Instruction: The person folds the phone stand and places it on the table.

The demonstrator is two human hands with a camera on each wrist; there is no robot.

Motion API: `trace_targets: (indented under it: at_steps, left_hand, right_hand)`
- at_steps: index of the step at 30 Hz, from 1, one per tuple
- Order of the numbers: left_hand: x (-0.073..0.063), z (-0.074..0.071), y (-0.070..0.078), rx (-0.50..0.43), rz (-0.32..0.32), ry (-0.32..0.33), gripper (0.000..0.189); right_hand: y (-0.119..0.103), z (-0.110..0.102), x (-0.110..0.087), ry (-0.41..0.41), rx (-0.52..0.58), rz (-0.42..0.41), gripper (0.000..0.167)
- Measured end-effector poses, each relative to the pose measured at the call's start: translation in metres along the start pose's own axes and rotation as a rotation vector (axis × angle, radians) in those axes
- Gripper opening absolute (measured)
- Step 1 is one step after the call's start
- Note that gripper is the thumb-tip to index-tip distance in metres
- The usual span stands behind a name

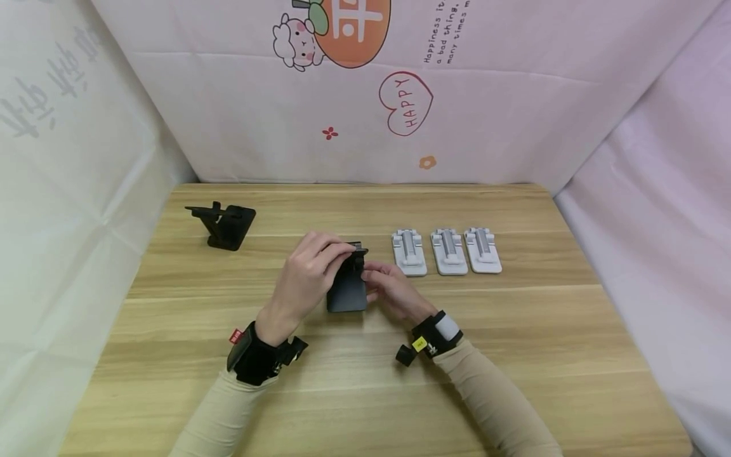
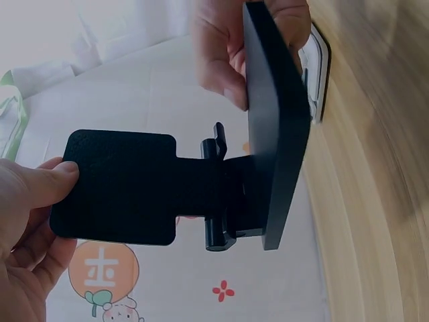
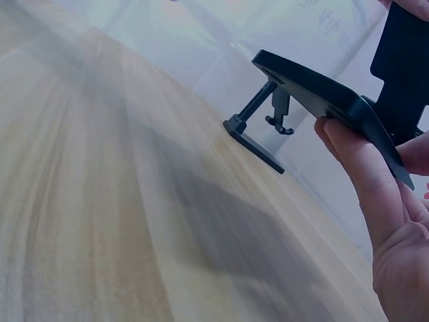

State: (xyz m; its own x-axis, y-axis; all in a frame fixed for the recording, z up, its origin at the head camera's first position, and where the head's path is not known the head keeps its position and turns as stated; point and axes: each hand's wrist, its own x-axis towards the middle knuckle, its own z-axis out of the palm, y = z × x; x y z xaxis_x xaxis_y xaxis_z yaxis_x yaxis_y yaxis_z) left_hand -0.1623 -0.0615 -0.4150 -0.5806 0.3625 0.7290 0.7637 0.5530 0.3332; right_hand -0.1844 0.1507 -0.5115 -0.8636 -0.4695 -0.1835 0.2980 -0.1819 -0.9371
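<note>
Both hands hold a black folding phone stand (image 1: 347,293) above the middle of the table. Thumb and fingers of the left hand (image 1: 305,270) pinch its upper support plate; in the left wrist view the plate (image 2: 124,188) is swung out from the hinge, at a wide angle to the thicker base (image 2: 275,134). The right hand (image 1: 396,291) grips the base at its edge, with fingers under it in the right wrist view, where the base (image 3: 315,90) is tilted off the table. The left hand partly covers the hinge in the head view.
Another black phone stand (image 1: 231,230) stands unfolded at the table's back left. Three white phone stands lie folded in a row to the right: one (image 1: 409,257) nearest the right hand, a middle one (image 1: 450,255), an outer one (image 1: 483,254). White printed cloth (image 1: 257,127) hangs behind the table (image 1: 354,393).
</note>
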Motion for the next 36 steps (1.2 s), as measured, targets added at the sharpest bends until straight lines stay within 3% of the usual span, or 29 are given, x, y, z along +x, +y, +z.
trace_targets:
  at_steps: [7,13,16,21,36]
  left_hand:
    - [-0.001,0.003,0.003,0.017,0.019,-0.012,0.014]
    - [-0.003,0.007,0.006,0.031,0.05,-0.023,0.014]
    - [-0.004,0.009,0.007,0.029,0.063,-0.028,0.013]
    - [-0.008,0.013,0.009,0.04,0.084,-0.051,0.014]
    - [-0.012,0.018,0.013,0.034,0.114,-0.072,0.017]
  right_hand:
    - [-0.002,-0.003,0.002,0.008,0.018,-0.014,0.039]
    - [-0.002,-0.004,0.002,0.085,0.052,-0.01,0.031]
    - [-0.004,-0.004,0.002,0.105,0.084,-0.017,0.035]
    - [-0.01,-0.005,0.001,0.07,0.141,-0.052,0.049]
    - [-0.017,-0.012,-0.002,0.066,0.205,-0.057,0.051]
